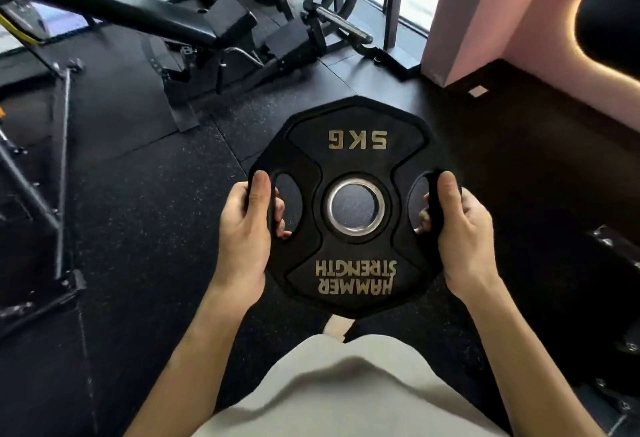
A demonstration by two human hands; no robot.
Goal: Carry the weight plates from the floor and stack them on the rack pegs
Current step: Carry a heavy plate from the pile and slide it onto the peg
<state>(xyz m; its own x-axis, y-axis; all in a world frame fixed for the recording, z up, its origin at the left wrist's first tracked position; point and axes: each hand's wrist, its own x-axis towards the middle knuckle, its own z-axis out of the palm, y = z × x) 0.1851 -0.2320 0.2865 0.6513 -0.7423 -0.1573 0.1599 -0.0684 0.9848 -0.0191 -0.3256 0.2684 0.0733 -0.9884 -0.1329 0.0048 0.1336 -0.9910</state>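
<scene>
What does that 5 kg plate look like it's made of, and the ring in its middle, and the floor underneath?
Weight plate: looks like matte black rubber or urethane coating, judging by its dull sheen and rounded edges; the core is hidden. Centre ring: bright polished metal, probably steel, as it reflects light. Floor: dark speckled tiles with visible seams, likely rubber gym matting.

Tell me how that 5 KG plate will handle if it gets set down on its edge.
The weight plate is probably dense for its size: both the left hand and the right hand hold it through its grip slots. Its flat-sided outline should resist rolling, though it is thin and could tip over. The matte coating looks grippy, not slippery.
</scene>
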